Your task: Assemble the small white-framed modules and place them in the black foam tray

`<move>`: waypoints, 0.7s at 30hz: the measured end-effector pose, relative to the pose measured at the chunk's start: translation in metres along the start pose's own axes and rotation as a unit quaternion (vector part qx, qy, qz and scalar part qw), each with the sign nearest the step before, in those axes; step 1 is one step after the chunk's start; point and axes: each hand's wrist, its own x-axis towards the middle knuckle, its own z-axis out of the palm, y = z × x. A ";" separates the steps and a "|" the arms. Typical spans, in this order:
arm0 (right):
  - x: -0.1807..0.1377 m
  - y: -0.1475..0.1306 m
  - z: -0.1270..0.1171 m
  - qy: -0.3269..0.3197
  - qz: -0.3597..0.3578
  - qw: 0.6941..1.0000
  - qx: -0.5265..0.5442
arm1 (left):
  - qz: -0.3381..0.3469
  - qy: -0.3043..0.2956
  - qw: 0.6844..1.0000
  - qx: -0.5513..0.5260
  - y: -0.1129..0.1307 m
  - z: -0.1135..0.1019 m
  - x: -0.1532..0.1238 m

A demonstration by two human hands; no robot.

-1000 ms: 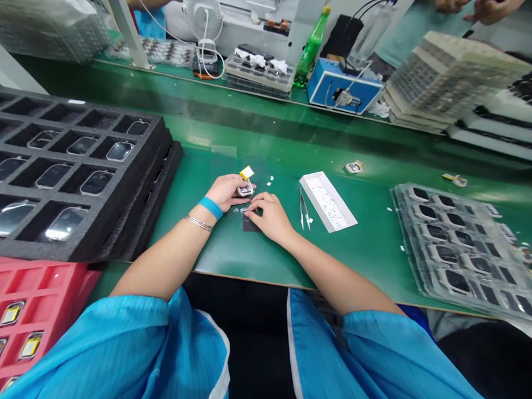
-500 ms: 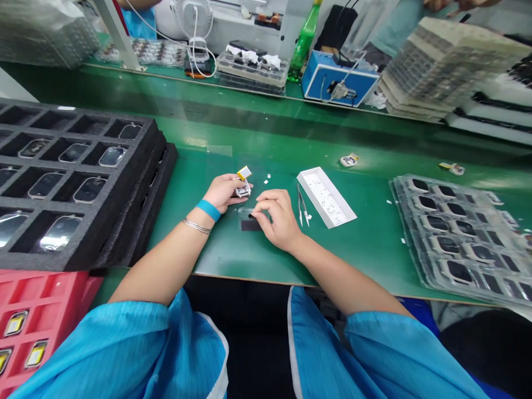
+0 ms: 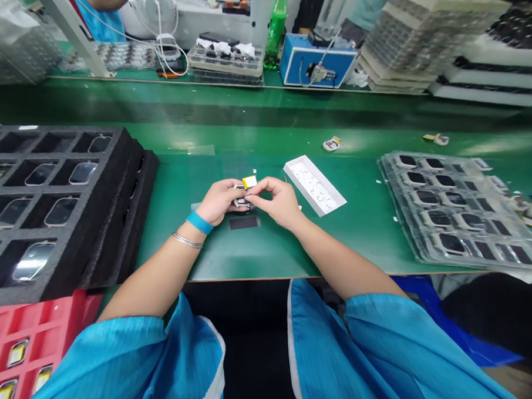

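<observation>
My left hand is closed around a small silver part with a yellow tab, held just above the green table. My right hand has come up against it, its fingertips pinched at the yellow tab. What the right fingers hold, if anything, is too small to name. A small black strip lies flat on the table right below both hands.
A white narrow tray lies just right of the hands. Black foam trays with glassy parts stand at the left, a red tray at the near left. Clear blister trays fill the right. A blue box, a green bottle and a fan stand at the back.
My right hand has lifted off the black strip on the table and moved up to the part in my left hand. The camera has tilted downward.
</observation>
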 end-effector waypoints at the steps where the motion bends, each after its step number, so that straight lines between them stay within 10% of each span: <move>1: 0.000 -0.001 0.000 -0.001 0.003 1.000 0.000 | -0.001 -0.004 1.000 -0.001 -0.001 0.000 0.000; 21: -0.004 -0.003 0.005 0.029 -0.024 0.998 -0.046 | -0.013 0.004 1.000 -0.028 0.001 0.001 -0.001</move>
